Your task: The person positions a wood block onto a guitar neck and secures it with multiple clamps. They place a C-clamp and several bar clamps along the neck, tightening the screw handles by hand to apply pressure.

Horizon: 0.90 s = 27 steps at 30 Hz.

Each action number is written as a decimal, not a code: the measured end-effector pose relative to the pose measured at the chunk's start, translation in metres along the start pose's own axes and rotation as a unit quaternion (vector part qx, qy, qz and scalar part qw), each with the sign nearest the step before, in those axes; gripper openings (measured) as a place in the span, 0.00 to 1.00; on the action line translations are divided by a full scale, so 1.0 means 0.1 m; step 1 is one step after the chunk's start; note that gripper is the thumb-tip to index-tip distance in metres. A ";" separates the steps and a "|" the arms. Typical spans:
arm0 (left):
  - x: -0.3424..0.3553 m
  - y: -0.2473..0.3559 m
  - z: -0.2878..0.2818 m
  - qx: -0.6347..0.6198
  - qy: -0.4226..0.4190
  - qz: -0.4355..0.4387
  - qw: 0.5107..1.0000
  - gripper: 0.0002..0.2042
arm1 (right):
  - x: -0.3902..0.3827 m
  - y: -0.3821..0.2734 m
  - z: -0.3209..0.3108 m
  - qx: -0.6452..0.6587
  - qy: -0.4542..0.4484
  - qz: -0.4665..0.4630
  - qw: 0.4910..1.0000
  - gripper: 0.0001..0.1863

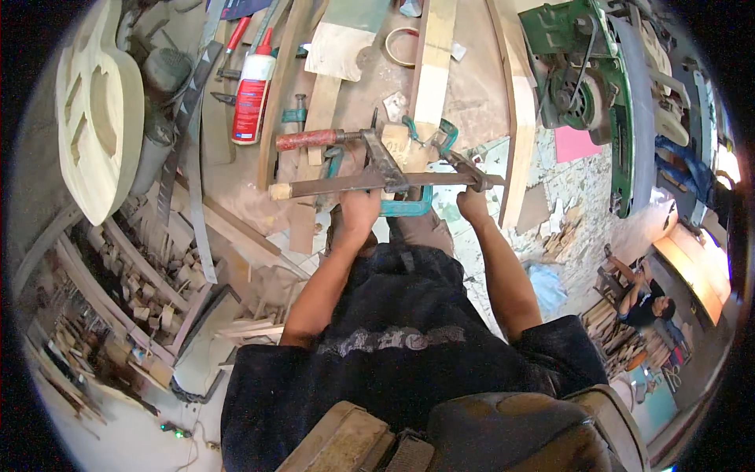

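A long steel bar clamp [330,186] with a red handle [307,140] lies crosswise in front of me, over the near edge of the workbench [480,86]. My left hand [361,206] is closed round its bar near the sliding jaw. At the bar's right end my right hand [473,204] is closed on it, its fingertips partly hidden. Teal C-clamps [417,207] sit just behind and under the bar, by a pale wooden block [397,145]. Whether the bar clamp touches that block I cannot tell.
A white glue bottle [252,94] with a red cap, a tape roll [403,47] and long wooden strips [515,118] lie on the bench. A pale guitar-shaped body [102,110] stands left. Right are a green belt-driven machine [582,94] and another person [649,307]. Offcuts fill the lower left.
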<state>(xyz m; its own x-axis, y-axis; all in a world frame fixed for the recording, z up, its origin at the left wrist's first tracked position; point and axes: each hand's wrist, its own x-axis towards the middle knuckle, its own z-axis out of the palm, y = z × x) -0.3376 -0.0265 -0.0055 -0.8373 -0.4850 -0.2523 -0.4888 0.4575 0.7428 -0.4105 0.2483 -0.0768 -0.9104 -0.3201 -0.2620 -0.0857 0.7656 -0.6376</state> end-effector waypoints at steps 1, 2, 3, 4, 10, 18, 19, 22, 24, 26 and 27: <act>0.00 -0.02 -0.01 0.008 -0.007 -0.016 1.000 0.17 | 0.03 0.00 -0.01 0.019 -0.048 0.019 0.998 0.35; -0.01 -0.06 -0.01 0.013 -0.008 -0.014 1.000 0.17 | 0.06 0.00 -0.03 0.037 -0.095 0.038 0.994 0.36; 0.00 -0.10 0.05 0.030 0.018 0.021 0.999 0.18 | 0.06 0.16 -0.01 0.040 -0.089 0.044 0.994 0.36; 0.00 -0.13 0.09 0.047 0.044 0.056 0.996 0.20 | 0.08 0.32 0.03 0.039 -0.120 0.024 0.992 0.38; -0.01 -0.19 0.12 0.041 -0.017 0.016 0.999 0.23 | 0.22 0.95 0.16 0.109 -0.324 0.146 0.928 0.52; -0.02 -0.16 0.02 0.044 -0.016 -0.046 0.998 0.17 | 0.67 -0.30 -0.55 -0.098 -0.488 0.208 0.842 0.12; -0.02 -0.04 -0.02 0.014 -0.042 -0.106 0.993 0.18 | 0.67 -0.23 -0.52 -0.094 -0.486 0.209 0.843 0.12; 0.00 0.17 0.03 0.003 -0.019 -0.068 0.998 0.18 | 0.60 0.17 -0.37 -0.076 -0.471 0.266 0.837 0.15; -0.01 0.14 0.04 -0.028 0.018 -0.044 0.998 0.17 | 0.51 0.13 -0.45 0.006 -0.410 0.256 0.875 0.18; -0.01 -0.06 0.02 -0.081 0.019 -0.065 0.994 0.19 | 0.30 -0.05 -0.55 0.141 -0.248 0.252 0.925 0.30; -0.03 -0.18 0.05 -0.139 0.010 -0.084 0.987 0.21 | 0.18 -0.08 -0.57 0.143 -0.245 0.248 0.926 0.30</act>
<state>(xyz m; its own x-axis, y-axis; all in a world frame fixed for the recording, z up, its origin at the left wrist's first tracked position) -0.3278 -0.0298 -0.0213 -0.7440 -0.5519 -0.3767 -0.5320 0.1481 0.8337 -0.4494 0.2687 -0.0349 -0.5092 -0.2370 -0.8274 0.4683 0.7302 -0.4974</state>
